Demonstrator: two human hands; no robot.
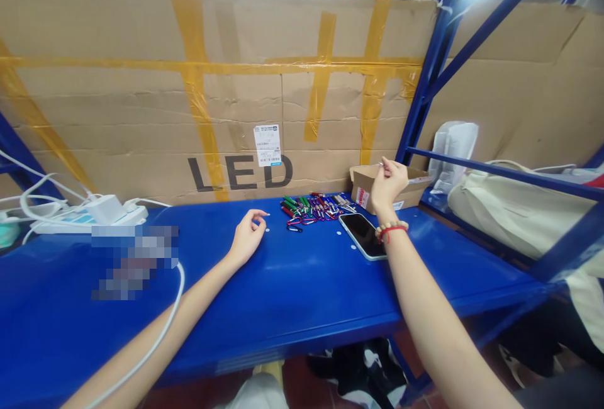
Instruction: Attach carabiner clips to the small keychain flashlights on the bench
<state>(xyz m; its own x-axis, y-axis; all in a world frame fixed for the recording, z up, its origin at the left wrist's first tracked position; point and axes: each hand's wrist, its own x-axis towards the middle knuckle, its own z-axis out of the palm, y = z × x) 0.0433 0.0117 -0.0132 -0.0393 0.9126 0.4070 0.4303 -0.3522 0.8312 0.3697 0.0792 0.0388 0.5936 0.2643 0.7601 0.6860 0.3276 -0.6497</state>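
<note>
My left hand (249,236) rests over the blue shelf top, its fingers curled in toward the thumb; anything between them is too small to make out. To its right lies a pile of small carabiner keychains (314,207) in red, green, purple and silver. My right hand (391,181) is raised in front of a small open cardboard box (415,189), with thumb and fingers pinched together. A tiny pale tip (381,164) shows at those fingertips, but its kind cannot be told. Below the right wrist a phone (361,236) lies face up with a dark screen.
A large taped cardboard sheet (245,100) stands behind the blue shelf (302,289). At left sits a power strip (136,215) with chargers; a white cable (177,296) crosses my left forearm. Blue rack posts (427,75) and a cream bag (500,204) are at right.
</note>
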